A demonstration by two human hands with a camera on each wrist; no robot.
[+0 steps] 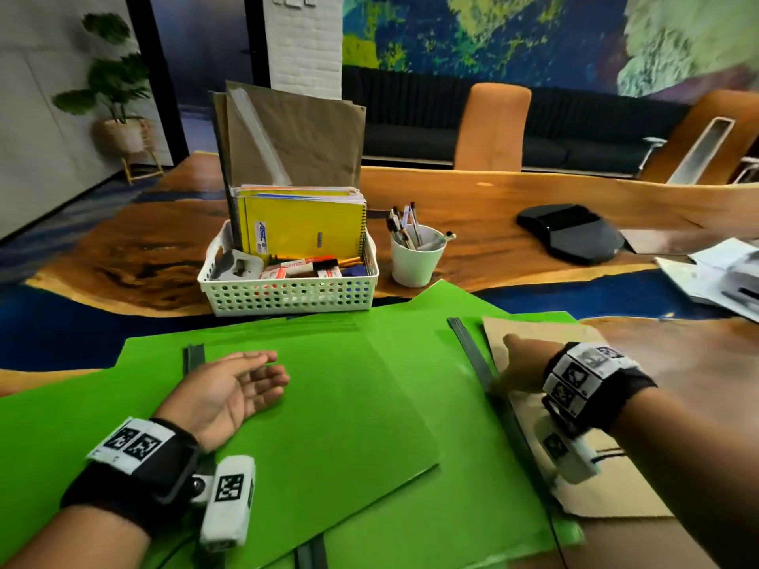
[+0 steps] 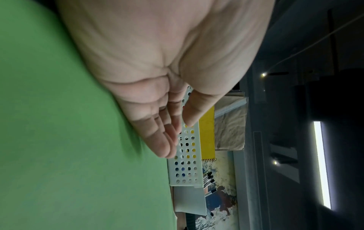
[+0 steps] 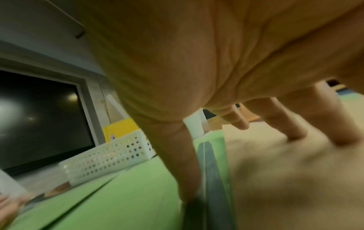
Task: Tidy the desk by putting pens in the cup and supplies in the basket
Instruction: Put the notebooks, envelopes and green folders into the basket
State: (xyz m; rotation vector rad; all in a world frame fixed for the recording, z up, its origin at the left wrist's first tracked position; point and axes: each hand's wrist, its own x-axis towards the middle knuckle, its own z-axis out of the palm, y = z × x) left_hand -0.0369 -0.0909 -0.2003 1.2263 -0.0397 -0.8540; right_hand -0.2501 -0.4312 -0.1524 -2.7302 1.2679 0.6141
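Left hand [image 1: 230,388]: palm up, fingers loose, grasping nothing, resting on the near-left bright green card folders [image 1: 328,404].

Far left-centre: white perforated plastic basket [image 1: 287,297] on the wooden desk, already packed with a yellow spiral notebook [image 1: 304,234], brown paper sheets [image 1: 295,137] standing tall, small boxes and pencils. Just right of it, white plastic cup [image 1: 417,260] holding the pens [image 1: 404,225]. No loose pens seen on the desk.

Right hand [image 1: 521,369]: fingers spread and straight, tips pressing on the flat brown kraft envelope [image 1: 575,466] at the near right, thumb down beside a dark grey folder spine bar [image 1: 476,357]. Nothing gripped.

Risks, as judged:
- Envelope lies flat; lifting an edge by fingertips may slide it off toward the right.
- Folders overlap; pulling one may drag the others.
- Basket is full and top-heavy at the back; pushing large sheets in could tip it or knock the cup beside it.
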